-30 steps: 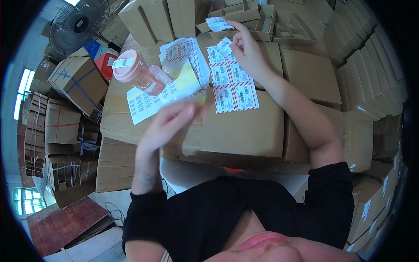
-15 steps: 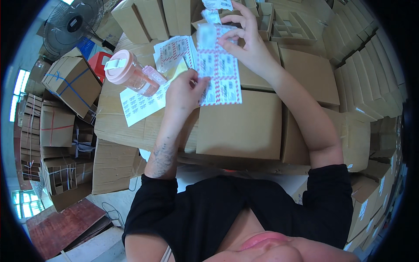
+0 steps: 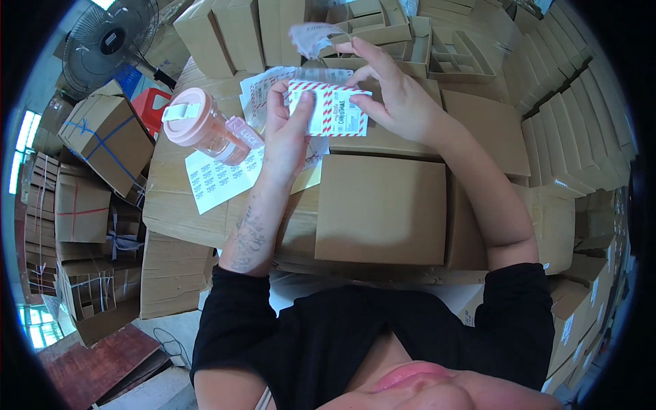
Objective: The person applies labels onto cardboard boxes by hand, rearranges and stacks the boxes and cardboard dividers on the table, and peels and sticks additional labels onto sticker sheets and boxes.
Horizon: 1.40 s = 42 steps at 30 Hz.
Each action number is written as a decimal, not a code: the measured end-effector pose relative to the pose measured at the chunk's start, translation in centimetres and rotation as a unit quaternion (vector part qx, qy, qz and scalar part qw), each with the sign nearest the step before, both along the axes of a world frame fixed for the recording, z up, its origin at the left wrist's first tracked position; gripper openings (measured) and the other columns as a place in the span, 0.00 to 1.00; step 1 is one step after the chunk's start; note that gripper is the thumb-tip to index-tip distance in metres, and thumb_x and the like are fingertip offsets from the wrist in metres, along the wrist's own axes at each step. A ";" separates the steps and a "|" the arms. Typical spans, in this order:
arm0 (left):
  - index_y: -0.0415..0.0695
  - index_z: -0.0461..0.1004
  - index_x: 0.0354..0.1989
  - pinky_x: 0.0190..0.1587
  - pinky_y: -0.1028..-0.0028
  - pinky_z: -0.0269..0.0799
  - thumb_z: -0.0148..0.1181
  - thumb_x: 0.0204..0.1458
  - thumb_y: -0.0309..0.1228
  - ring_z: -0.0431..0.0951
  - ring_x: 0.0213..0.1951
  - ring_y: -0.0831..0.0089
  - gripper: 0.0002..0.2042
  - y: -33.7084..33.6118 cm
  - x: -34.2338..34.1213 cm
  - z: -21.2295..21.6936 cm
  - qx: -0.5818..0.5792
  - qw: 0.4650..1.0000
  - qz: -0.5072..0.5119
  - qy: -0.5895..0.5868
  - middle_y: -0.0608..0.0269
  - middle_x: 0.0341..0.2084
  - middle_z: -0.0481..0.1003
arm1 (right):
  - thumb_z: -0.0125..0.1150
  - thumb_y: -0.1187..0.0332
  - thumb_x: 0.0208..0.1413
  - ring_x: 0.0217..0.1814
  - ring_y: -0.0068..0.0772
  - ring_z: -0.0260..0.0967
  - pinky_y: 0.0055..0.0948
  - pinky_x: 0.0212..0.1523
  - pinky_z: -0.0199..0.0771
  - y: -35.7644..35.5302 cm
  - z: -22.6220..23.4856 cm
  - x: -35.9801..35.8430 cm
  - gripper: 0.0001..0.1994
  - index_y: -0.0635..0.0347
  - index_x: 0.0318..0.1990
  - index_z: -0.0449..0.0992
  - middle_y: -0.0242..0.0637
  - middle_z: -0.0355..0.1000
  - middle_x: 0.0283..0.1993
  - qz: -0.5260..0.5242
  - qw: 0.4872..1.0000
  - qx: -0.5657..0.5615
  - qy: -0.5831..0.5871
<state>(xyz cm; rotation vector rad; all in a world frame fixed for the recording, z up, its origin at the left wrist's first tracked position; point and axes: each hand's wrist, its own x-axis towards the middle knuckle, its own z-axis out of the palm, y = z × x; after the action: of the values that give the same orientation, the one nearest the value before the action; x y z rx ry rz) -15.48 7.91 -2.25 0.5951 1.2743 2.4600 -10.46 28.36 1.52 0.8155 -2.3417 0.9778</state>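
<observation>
Above the table, my left hand (image 3: 284, 130) grips a sheet of red-and-white bordered label stickers (image 3: 333, 121) by its left side, thumb on top. The sheet bends over at its far edge. My right hand (image 3: 403, 96) pinches the sheet's right edge between thumb and fingers. A crumpled pale strip (image 3: 314, 38), perhaps backing or a peeled label, hangs by the raised right index finger; its exact hold is blurred. Below the hands sits a closed brown cardboard box (image 3: 381, 212). Under my left forearm lies a white sheet of small printed labels (image 3: 213, 179), with more striped sheets (image 3: 254, 92) behind.
A pink-lidded clear cup (image 3: 205, 126) stands left of my left hand. Open divided cartons (image 3: 454, 58) lie at the back, with stacked flat boxes (image 3: 570, 130) on the right. Strapped cardboard (image 3: 102, 143), a red object (image 3: 149, 106) and a fan (image 3: 109, 41) are at the left.
The label sheet has gone from hanging lengthwise to being bent over and held nearer level. My left hand has moved up along it, and the loose strip has swung left.
</observation>
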 end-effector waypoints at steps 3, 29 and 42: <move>0.46 0.52 0.63 0.47 0.72 0.78 0.53 0.63 0.25 0.78 0.46 0.73 0.23 0.3 0.4 0.2 -0.026 0.998 0.038 0.031 0.56 0.47 0.73 | 0.63 0.83 0.50 0.46 0.38 0.73 0.36 0.51 0.76 -0.6 -0.7 0.0 0.45 0.50 0.73 0.45 0.47 0.57 0.67 0.018 0.999 -0.033 0.025; 0.36 0.75 0.50 0.40 0.78 0.77 0.58 0.59 0.25 0.81 0.38 0.77 0.12 -0.3 -0.2 -1.1 -0.092 0.989 0.077 0.082 0.60 0.39 0.80 | 0.68 0.80 0.42 0.44 0.43 0.76 0.33 0.45 0.80 -1.8 0.3 1.2 0.27 0.46 0.53 0.74 0.44 0.69 0.57 0.001 0.934 0.193 0.300; 0.39 0.73 0.51 0.39 0.76 0.79 0.50 0.66 0.34 0.80 0.36 0.80 0.13 -0.7 -0.7 -0.1 -0.156 0.982 0.108 0.026 0.66 0.37 0.79 | 0.54 0.87 0.49 0.55 0.43 0.69 0.42 0.52 0.74 -2.4 1.9 1.5 0.46 0.49 0.72 0.36 0.52 0.57 0.64 0.038 0.966 -0.191 0.168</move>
<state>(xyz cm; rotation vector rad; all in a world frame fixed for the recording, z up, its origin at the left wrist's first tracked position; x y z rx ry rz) -16.21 7.26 -2.31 0.4603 1.7844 2.3471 -8.93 25.98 3.42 0.8408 -1.7745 1.1719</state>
